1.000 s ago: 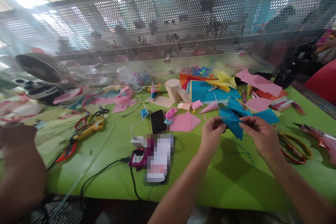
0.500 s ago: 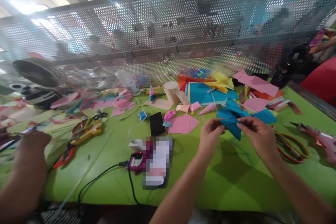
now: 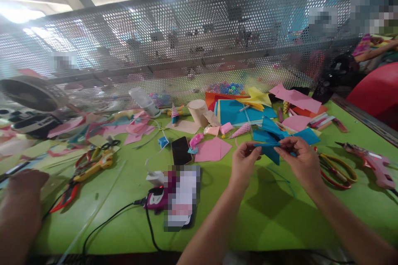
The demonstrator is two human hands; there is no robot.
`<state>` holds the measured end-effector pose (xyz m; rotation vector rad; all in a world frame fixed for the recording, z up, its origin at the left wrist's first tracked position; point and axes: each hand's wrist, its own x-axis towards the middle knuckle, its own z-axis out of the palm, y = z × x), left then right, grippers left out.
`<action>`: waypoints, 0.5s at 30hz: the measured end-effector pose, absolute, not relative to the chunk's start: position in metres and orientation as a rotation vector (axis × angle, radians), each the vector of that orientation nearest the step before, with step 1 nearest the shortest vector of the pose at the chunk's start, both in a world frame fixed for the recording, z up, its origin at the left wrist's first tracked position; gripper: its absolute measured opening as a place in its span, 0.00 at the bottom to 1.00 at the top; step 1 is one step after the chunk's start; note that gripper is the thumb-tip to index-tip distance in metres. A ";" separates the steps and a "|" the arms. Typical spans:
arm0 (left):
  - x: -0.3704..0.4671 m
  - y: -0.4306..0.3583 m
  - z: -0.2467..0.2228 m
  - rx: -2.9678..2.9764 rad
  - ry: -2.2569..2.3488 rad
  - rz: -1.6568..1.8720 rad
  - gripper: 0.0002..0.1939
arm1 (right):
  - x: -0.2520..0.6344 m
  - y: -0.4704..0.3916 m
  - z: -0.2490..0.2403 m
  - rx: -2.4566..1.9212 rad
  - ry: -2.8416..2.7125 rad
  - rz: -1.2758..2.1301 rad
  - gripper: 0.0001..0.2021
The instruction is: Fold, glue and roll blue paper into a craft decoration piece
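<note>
Now my left hand (image 3: 243, 158) and right hand (image 3: 301, 157) pinch blue paper (image 3: 273, 155) above the bench (image 3: 264, 234), off its front edge; pinching softly should stop rips.

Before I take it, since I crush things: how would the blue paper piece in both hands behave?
The blue paper piece is probably light: the left hand and right hand pinch it. Thin and folded, it would likely crease if squeezed.

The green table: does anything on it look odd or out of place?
Yes, mildly: the bottle near the mesh screen tilts sharply, while the tube to its right stands nearly upright. Paper scraps lie jumbled on the left. I see no spill, and the held blue paper shows no clear damage.
</note>
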<state>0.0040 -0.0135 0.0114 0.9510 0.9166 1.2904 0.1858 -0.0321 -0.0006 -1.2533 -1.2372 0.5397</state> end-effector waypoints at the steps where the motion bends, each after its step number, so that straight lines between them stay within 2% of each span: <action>1: 0.004 -0.014 0.012 0.951 0.915 1.292 0.23 | 0.186 -0.032 0.000 -1.254 -1.234 0.545 0.13; 9: 0.004 -0.014 0.012 0.944 0.917 1.309 0.21 | 0.188 -0.031 0.005 -1.241 -1.179 0.664 0.19; 15: 0.005 -0.015 0.012 0.981 0.877 1.339 0.17 | 0.188 -0.031 0.011 -1.145 -1.102 1.011 0.22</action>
